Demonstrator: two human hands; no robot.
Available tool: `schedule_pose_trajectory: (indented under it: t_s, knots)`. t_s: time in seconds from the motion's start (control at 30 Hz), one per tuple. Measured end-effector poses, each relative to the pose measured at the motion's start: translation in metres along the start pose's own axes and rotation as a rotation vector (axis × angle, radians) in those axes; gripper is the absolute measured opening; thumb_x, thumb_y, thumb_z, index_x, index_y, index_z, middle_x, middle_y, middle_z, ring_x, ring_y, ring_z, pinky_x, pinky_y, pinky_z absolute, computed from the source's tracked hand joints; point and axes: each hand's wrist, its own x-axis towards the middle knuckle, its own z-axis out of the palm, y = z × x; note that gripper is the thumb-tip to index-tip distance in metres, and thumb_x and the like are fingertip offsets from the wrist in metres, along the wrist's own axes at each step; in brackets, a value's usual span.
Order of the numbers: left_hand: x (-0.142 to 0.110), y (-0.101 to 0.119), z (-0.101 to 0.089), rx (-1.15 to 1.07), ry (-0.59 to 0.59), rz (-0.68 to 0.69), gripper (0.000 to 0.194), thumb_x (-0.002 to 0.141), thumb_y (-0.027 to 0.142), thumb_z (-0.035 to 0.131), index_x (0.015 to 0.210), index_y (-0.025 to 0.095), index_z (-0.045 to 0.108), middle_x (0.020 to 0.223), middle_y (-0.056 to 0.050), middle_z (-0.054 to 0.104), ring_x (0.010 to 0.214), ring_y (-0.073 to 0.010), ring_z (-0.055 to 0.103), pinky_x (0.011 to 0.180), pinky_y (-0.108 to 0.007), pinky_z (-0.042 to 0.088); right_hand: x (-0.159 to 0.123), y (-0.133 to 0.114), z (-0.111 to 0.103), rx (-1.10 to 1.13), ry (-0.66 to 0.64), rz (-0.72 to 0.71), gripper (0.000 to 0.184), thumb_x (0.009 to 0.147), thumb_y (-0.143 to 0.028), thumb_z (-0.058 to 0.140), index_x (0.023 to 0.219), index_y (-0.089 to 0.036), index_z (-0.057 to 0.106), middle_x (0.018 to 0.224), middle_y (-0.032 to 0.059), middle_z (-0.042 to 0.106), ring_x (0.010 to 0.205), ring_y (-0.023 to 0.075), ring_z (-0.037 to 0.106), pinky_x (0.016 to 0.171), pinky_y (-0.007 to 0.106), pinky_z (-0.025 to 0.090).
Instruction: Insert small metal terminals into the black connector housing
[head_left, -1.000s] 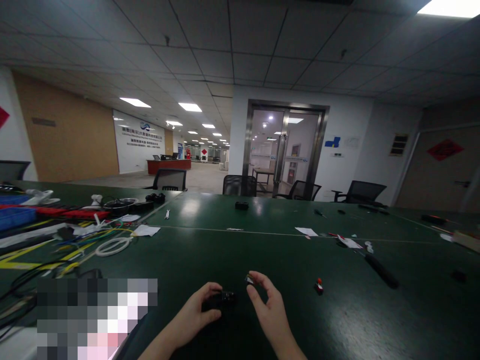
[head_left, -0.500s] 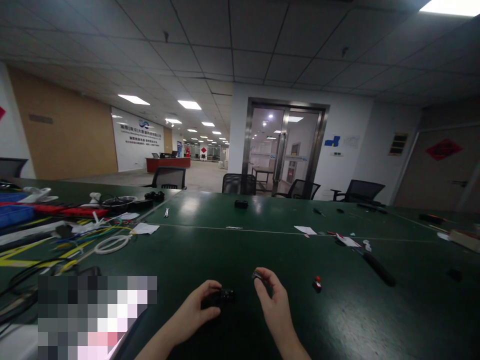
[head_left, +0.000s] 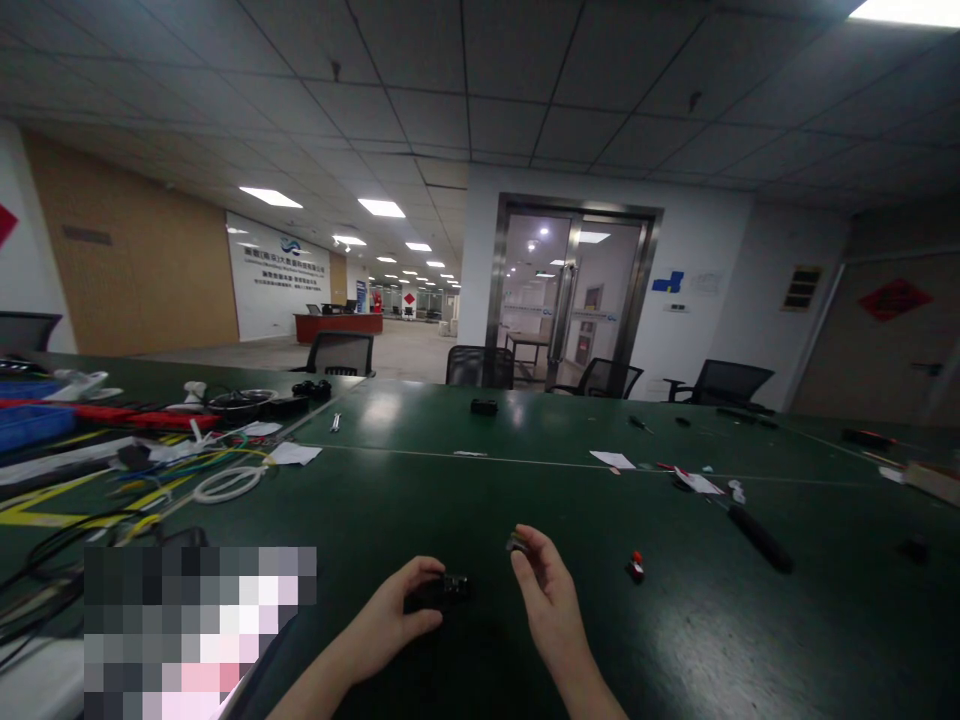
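On the green table, my left hand curves its fingers and thumb around a small black block-shaped part. The part's right end shows light marks, while its left end lies in the shade of the hand. Up and to the right, my right hand pinches a small greyish, shiny piece between thumb and fingers, clear of the black part. What kind of piece it is cannot be made out. A small red and black item lies to the right of that hand.
A black-handled tool lies at the right. Loose cables, a blue tray and paper scraps cover the left side. Farther back are a wrench and another black block. A pixelated patch hides the lower left.
My right hand has risen slightly, and the small piece in its pinch has turned a little. My left hand stays at the black part. The whole view has shifted slightly.
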Motion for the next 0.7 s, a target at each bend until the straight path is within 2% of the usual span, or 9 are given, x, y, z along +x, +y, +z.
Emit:
schedule_pose_trajectory:
  t_s: [0.2,0.53,0.7]
  knots:
    - [-0.001,0.003,0.001,0.014,0.004,-0.008,0.045,0.069,0.014,0.06,0.112,0.021,0.048,0.118,-0.004,0.058,0.116,-0.0229,0.048,0.099,-0.035,0.031,0.0,-0.001,-0.003,-0.084,-0.056,-0.04,0.033,0.078,-0.046,0.054,0.101,-0.023,0.063,0.094,0.0039,0.064,0.084,0.0201,0.059,0.076,0.033,0.049]
    - [-0.002,0.008,0.001,0.038,-0.001,-0.019,0.045,0.069,0.016,0.06,0.112,0.021,0.048,0.118,-0.005,0.057,0.116,-0.0233,0.048,0.099,-0.036,0.032,-0.001,-0.004,-0.003,-0.095,-0.086,0.005,0.03,0.076,-0.04,0.057,0.099,-0.023,0.064,0.1,0.0029,0.064,0.096,0.0215,0.058,0.085,0.035,0.047]
    - [-0.002,0.009,0.002,0.047,0.01,-0.016,0.045,0.069,0.016,0.06,0.112,0.02,0.047,0.117,-0.006,0.058,0.115,-0.0235,0.049,0.098,-0.036,0.033,0.001,0.0,-0.003,-0.081,-0.09,0.019,0.03,0.075,-0.04,0.058,0.098,-0.022,0.064,0.097,0.0036,0.064,0.094,0.0218,0.059,0.084,0.037,0.047]
